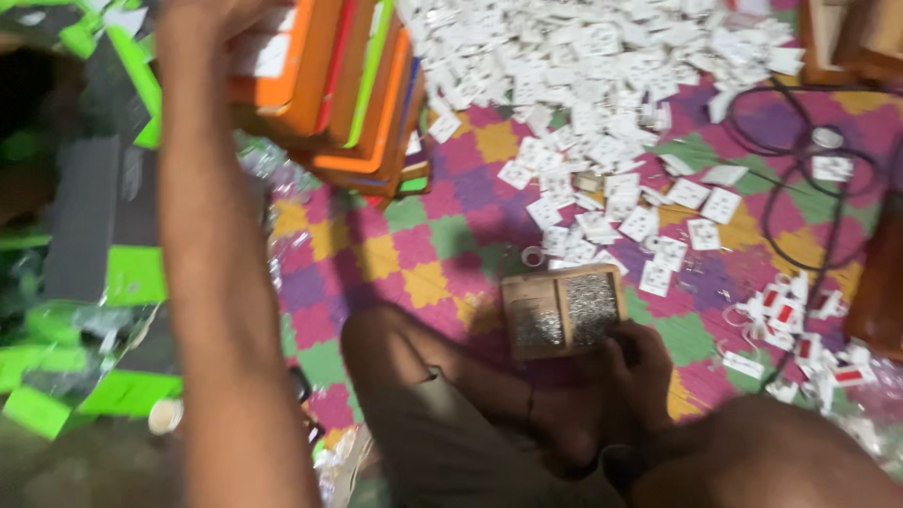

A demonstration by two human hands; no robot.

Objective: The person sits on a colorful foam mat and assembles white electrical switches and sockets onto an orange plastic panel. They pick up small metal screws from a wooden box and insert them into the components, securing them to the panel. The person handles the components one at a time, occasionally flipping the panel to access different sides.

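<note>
The left hand point(202, 19) reaches up to the 12 o'clock edge of the view and meets a leaning stack of flat boxes point(348, 94). These are stiff rectangular slabs with smooth orange, green and red edges. The fingers run out of the picture, so whether they grip the stack or only press on it cannot be told. The bare forearm crosses the whole left half of the view and hides what lies behind it.

The right hand point(640, 362) sits at about 5 o'clock, its fingers curled against the near edge of a small wooden tray point(562, 310). The tray is square with two compartments, each filled with tiny grey metal bits.

From 1 to 3 o'clock, a loose heap of white plastic square plates point(602, 85) spreads over a soft mat point(414, 254) of pink, yellow, green and purple checks. A thin black cable point(800, 179) loops at 2 o'clock. Green and grey flattened cartons point(113, 273) are piled at 9 o'clock.
</note>
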